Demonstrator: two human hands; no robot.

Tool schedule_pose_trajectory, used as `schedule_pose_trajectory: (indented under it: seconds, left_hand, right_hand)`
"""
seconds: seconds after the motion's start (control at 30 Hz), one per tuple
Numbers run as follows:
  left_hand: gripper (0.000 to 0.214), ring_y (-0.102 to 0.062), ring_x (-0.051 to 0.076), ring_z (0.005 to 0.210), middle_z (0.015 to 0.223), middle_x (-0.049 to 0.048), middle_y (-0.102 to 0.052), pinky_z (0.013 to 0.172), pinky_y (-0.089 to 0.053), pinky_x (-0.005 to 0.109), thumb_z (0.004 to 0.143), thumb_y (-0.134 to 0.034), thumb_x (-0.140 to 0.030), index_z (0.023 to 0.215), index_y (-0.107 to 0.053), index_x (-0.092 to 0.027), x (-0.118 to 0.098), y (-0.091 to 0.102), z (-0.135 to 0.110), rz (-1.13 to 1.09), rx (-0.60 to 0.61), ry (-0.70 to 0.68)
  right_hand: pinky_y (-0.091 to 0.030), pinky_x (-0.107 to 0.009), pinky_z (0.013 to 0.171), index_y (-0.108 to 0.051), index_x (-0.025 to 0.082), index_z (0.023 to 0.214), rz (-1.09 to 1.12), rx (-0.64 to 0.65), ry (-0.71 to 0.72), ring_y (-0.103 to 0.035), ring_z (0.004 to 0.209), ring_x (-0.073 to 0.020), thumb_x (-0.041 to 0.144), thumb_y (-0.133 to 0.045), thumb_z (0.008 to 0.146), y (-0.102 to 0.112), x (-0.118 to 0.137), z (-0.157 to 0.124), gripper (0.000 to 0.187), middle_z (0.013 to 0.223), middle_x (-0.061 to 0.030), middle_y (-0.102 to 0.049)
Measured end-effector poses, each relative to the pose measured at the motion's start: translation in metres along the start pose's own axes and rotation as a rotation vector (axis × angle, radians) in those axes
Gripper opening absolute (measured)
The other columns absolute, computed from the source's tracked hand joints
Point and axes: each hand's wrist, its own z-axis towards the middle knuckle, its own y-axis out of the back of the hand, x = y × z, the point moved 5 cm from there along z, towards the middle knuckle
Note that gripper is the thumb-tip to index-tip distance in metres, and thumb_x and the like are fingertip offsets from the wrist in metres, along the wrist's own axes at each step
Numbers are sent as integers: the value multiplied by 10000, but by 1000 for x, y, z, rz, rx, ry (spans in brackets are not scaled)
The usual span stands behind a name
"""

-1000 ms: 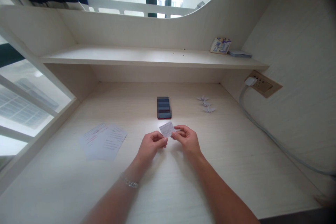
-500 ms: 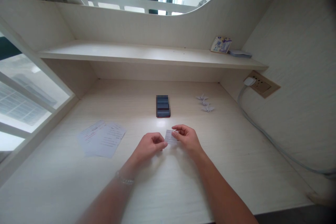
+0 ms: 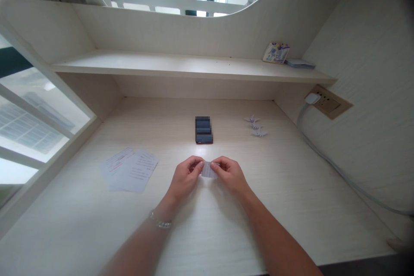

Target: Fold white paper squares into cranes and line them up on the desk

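Note:
A small piece of paper with faint lines is held between my two hands above the desk. My left hand is closed, pinching the paper's left upper edge between thumb and fingers. On the opposite side my right hand pinches it the same way, thumb on top. Just beyond the hands lies a dark phone, its screen blurred out. Several small folded paper cranes stand in a row to the right of the phone. The fingers behind the paper are partly hidden.
Written sheets of paper overlap on the desk at the left. A shelf runs across the back, carrying a colourful packet and a flat stack. A cable hangs from the wall socket on the right.
My left hand has moved up and now grips the paper nearer its upper left corner. The paper is turned to a different tilt. The whole view has shifted slightly.

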Motion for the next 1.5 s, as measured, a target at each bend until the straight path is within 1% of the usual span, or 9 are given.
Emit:
schedule_pose_trajectory:
  seconds: [0.2, 0.43, 0.73, 1.03, 1.1, 1.23, 1.3, 1.4, 1.5]
  left_hand:
    - [183, -567, 156, 693, 743, 45, -633, 647, -441, 240, 768, -584, -326, 773, -636, -150, 0, 1, -2, -4, -58, -3]
    - [176, -562, 146, 673, 727, 43, -649, 622, -436, 234, 756, -601, -306, 741, -657, -140, 4, 0, -2, 0, 3, 27]
    - [176, -559, 131, 616, 677, 29, -621, 577, -449, 226, 753, -608, -304, 734, -632, -131, 9, -6, 3, -61, -13, 50]
    - [189, -581, 135, 599, 655, 29, -618, 568, -460, 234, 745, -621, -317, 754, -609, -129, 12, -12, 0, -85, 85, 101]
    - [192, -583, 137, 599, 644, 27, -614, 572, -463, 238, 741, -627, -319, 762, -600, -130, 14, -12, 0, -121, 91, 117]
    - [177, -588, 136, 615, 660, 24, -620, 590, -467, 245, 747, -620, -307, 772, -566, -140, 17, -6, 3, -237, -17, 153]
    - [164, -587, 136, 604, 643, 31, -629, 576, -457, 240, 747, -614, -292, 744, -560, -138, 19, -7, 3, -250, 23, 208]
    - [144, -562, 126, 545, 599, 29, -628, 540, -432, 231, 724, -628, -256, 686, -558, -136, 21, -14, 0, -181, 197, 266]
    - [144, -549, 123, 534, 594, 21, -621, 530, -418, 227, 723, -631, -263, 693, -577, -134, 20, -19, -1, -155, 302, 256]
  right_hand:
    - [-452, -262, 589, -668, 167, 776, -29, 6, 22, -582, 666, -167, 333, -597, 765, -3, 4, -3, 180, 729, -36, -661]
    - [-430, -242, 569, -659, 158, 709, -59, 24, 5, -558, 635, -145, 318, -605, 754, -1, 1, -2, 174, 679, -24, -645]
    - [-424, -250, 516, -640, 139, 640, 181, -75, -161, -532, 533, -133, 396, -691, 641, 7, -27, 8, 263, 589, -16, -614]
    - [-387, -237, 521, -625, 156, 658, -50, -79, -15, -517, 571, -129, 362, -603, 742, 15, -12, 5, 223, 604, 0, -593]
    - [-415, -245, 538, -630, 154, 724, 37, -45, -43, -548, 600, -141, 387, -609, 737, 14, -12, 5, 235, 650, -12, -616]
    - [-483, -283, 594, -603, 149, 865, 255, 63, -149, -610, 706, -183, 389, -697, 656, 6, -20, 7, 332, 802, -56, -656]
    - [-484, -282, 588, -600, 146, 822, 265, 20, -151, -604, 665, -171, 367, -716, 635, 6, -23, 10, 312, 747, -45, -644]
    - [-460, -257, 547, -591, 162, 874, 229, -92, -101, -574, 592, -143, 333, -709, 650, 11, -20, 12, 306, 644, 4, -601]
    - [-465, -255, 573, -569, 177, 962, 237, -110, -60, -589, 627, -146, 300, -693, 676, 11, -13, 11, 335, 683, -2, -623]
